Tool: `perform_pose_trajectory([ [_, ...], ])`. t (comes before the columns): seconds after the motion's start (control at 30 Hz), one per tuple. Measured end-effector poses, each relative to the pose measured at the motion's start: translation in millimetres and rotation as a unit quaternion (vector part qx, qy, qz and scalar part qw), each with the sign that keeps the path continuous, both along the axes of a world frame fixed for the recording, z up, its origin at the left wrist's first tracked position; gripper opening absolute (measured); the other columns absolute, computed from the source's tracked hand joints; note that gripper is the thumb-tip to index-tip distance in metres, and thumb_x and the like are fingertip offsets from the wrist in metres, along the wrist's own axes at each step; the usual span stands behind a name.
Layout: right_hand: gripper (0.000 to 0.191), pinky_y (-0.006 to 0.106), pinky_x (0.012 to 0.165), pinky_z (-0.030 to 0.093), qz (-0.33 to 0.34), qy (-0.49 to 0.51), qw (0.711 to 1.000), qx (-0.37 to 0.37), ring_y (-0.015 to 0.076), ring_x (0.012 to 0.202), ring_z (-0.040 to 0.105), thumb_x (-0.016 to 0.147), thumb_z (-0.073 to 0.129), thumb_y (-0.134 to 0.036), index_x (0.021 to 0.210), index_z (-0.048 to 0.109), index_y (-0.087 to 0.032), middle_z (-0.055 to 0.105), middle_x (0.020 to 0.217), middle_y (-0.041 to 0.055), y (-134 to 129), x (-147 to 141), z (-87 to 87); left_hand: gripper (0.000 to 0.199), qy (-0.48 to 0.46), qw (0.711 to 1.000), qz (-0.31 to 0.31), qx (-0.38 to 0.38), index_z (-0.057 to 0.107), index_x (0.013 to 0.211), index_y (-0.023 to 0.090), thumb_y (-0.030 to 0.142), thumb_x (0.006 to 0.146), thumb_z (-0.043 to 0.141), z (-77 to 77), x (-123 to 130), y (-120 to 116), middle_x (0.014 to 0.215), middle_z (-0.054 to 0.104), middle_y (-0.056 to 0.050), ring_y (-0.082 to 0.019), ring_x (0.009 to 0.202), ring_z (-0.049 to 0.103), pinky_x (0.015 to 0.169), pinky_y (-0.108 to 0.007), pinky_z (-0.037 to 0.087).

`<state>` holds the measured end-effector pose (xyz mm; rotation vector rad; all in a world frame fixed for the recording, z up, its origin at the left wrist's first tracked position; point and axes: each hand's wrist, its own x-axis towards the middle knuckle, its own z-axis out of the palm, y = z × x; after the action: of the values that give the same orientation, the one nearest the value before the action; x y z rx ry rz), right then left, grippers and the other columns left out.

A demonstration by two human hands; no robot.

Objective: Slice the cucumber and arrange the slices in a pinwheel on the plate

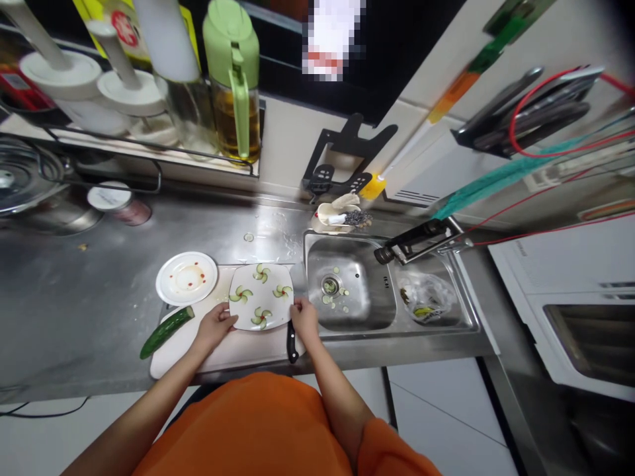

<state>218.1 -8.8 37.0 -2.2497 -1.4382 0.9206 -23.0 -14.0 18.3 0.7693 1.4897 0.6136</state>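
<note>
Both hands grip a white square plate (262, 297) with rounded corners, over a pale cutting board (173, 354). My left hand (217, 324) pinches its lower left edge, and my right hand (303, 320) closes on its right edge. Several pinwheels of green cucumber slices with small red centres decorate the plate. Just below my right hand shows the black handle of a knife (292, 347); its blade is mostly hidden. A cut cucumber (166, 332) lies across the board's left edge. Behind it, a round white plate (166, 281) carries a few red bits.
To the right is a steel sink (367, 304) with cucumber slices around its drain, under a black faucet (411, 241). A plastic bag (427, 297) sits in the smaller basin. An oil bottle (235, 86) stands on the rack above the counter, and a pot (44, 198) at far left.
</note>
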Motion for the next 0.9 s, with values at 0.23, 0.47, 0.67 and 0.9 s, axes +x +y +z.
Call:
perform_pose_trajectory([
  [0.23, 0.022, 0.02, 0.06, 0.038, -0.008, 0.023, 1.0, 0.001, 0.0148, 0.062, 0.055, 0.074, 0.046, -0.017, 0.083, 0.067, -0.016, 0.063, 0.065, 0.0011, -1.2, 0.3, -2.3, 0.052, -0.023, 1.0, 0.013, 0.0, 0.057, 0.1, 0.016, 0.043, 0.058, 0.069, -2.6, -1.6, -0.3, 0.063, 0.062, 0.003, -0.011, 0.053, 0.054, 0.054, -0.023, 0.043],
  [0.47, 0.024, 0.02, 0.061, 0.04, -0.012, 0.061, 0.998, -0.006, 0.0147, 0.064, 0.057, 0.074, 0.046, -0.018, 0.086, 0.067, -0.015, 0.065, 0.067, 0.0016, 0.8, -2.5, 4.9, 0.05, -0.036, 0.999, 0.028, 0.001, 0.057, 0.099, 0.017, 0.04, 0.057, 0.071, -6.0, -10.0, 1.1, 0.06, 0.058, 0.006, -0.01, 0.053, 0.054, 0.056, -0.023, 0.044],
  [0.67, 0.024, 0.021, 0.063, 0.042, -0.021, 0.098, 0.995, -0.002, 0.0148, 0.066, 0.058, 0.073, 0.048, -0.02, 0.086, 0.068, -0.015, 0.066, 0.07, 0.0024, 6.5, -9.0, 14.3, 0.047, -0.025, 0.999, 0.039, 0.006, 0.057, 0.099, 0.017, 0.038, 0.058, 0.07, 12.5, -19.9, 5.4, 0.067, 0.064, 0.002, -0.014, 0.062, 0.06, 0.059, -0.025, 0.047],
  [0.9, 0.023, 0.024, 0.065, 0.042, -0.03, 0.134, 0.99, 0.026, 0.0152, 0.065, 0.056, 0.069, 0.051, -0.024, 0.081, 0.068, -0.014, 0.064, 0.067, 0.0015, 12.6, -14.4, 25.3, 0.049, -0.046, 0.998, 0.048, 0.001, 0.057, 0.099, 0.018, 0.035, 0.056, 0.073, 38.5, -30.3, 9.1, 0.068, 0.066, 0.002, -0.014, 0.064, 0.062, 0.06, -0.024, 0.048],
])
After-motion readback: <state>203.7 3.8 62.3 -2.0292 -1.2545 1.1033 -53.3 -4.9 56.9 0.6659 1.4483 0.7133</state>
